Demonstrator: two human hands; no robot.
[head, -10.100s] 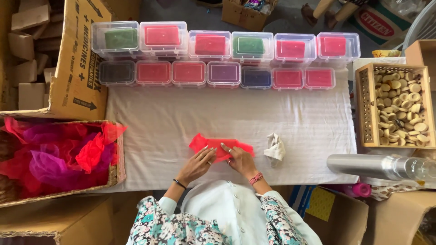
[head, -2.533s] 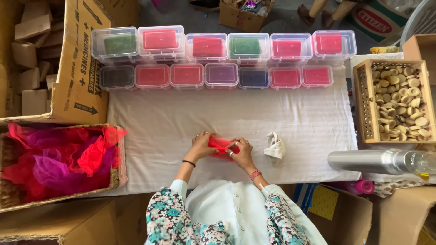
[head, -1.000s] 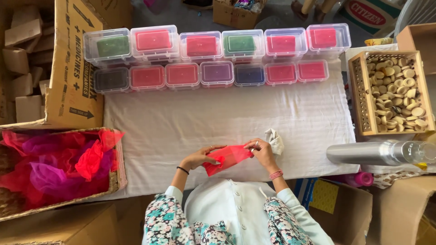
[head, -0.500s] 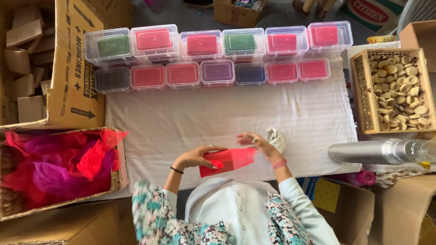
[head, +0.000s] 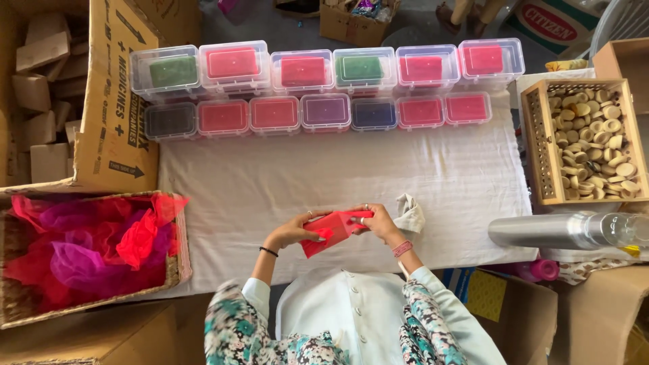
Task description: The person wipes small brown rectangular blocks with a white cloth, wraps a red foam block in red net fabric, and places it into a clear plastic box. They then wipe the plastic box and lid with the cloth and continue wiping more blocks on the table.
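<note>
Both hands, left hand [head: 295,232] and right hand [head: 374,222], pinch the folded red fabric pouch [head: 329,231]; keep edges aligned, grip even.

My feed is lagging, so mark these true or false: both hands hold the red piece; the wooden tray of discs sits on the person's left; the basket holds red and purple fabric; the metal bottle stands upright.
1. Both hands hold the red piece. True: the left hand and right hand grip the red piece.
2. The wooden tray of discs is on the person's left. False: it is on the right.
3. The basket holds red and purple fabric. True.
4. The metal bottle stands upright. False: it lies on its side.
</note>
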